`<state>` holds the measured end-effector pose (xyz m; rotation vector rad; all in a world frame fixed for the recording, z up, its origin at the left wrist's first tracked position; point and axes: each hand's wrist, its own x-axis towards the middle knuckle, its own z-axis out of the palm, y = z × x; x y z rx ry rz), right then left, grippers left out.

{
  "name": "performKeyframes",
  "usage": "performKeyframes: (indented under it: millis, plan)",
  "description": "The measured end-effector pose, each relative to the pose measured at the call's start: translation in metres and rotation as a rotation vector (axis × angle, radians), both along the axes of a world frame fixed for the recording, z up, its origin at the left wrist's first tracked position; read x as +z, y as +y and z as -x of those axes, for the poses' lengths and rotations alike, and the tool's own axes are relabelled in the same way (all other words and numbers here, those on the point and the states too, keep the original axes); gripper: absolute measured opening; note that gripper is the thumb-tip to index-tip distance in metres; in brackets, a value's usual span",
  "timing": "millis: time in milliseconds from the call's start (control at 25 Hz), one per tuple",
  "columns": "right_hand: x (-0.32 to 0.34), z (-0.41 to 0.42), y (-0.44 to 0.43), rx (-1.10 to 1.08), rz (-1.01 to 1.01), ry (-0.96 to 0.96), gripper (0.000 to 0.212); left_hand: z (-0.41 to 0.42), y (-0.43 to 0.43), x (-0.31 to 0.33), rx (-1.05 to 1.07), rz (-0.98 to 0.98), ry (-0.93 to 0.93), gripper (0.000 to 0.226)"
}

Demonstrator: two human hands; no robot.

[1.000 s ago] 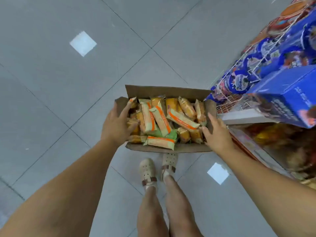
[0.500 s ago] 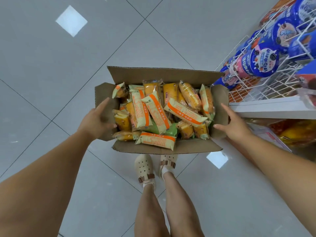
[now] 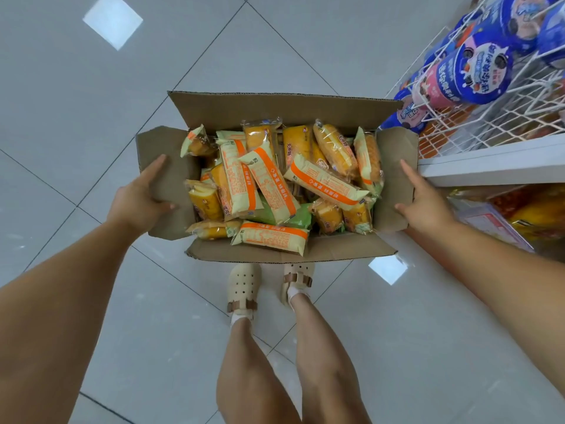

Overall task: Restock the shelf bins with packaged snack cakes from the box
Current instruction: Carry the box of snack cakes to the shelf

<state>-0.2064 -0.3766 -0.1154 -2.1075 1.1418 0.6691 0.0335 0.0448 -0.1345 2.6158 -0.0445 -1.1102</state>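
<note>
Over the last second both hands have come out of the box [image 3: 275,111]; they had been clasping its end walls with the fingers hooked inside, and now they lie on the two side flaps, which have swung open and outward. The left hand [image 3: 139,198] rests on the left flap and the right hand [image 3: 426,208] on the right flap. Each grip is spread, with forefinger and thumb straight and splayed on the cardboard, pinching nothing. The box and the shelf [image 3: 489,165] both look larger than before, so the person has probably bent nearer. Whether the box sits on the floor or is propped up by the flaps cannot be told.

The snack cakes [image 3: 324,183] are all in the box, heaped loosely in orange, cream and green wrappers; none is in hand, so restocking has not begun, though the open flaps leave the heap easy to reach.

The floor [image 3: 91,127] is of large pale grey tiles that mirror the ceiling lights; pale sandals [image 3: 244,289] stand just behind the box. To the right a white wire rack [image 3: 507,117] holds blue packets [image 3: 477,75]. Below the shelf edge lie blurred orange packs [image 3: 538,215], perhaps the bin to be filled.
</note>
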Motion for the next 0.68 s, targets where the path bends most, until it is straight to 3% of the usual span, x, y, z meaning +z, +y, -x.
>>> performKeyframes:
  millis: [160, 360, 680]
  plan:
    - [0.001, 0.018, 0.011, -0.091, -0.053, -0.018, 0.093, -0.018, 0.000, -0.002, -0.043, 0.020, 0.001, 0.089]
    - [-0.005, 0.067, 0.053, -0.362, -0.180, -0.107, 0.100, -0.058, 0.000, -0.006, -0.168, 0.082, 0.044, 0.095]
    - [-0.003, 0.132, 0.151, -0.727, -0.170, -0.173, 0.094, -0.080, -0.026, 0.001, -0.450, 0.142, -0.007, 0.089]
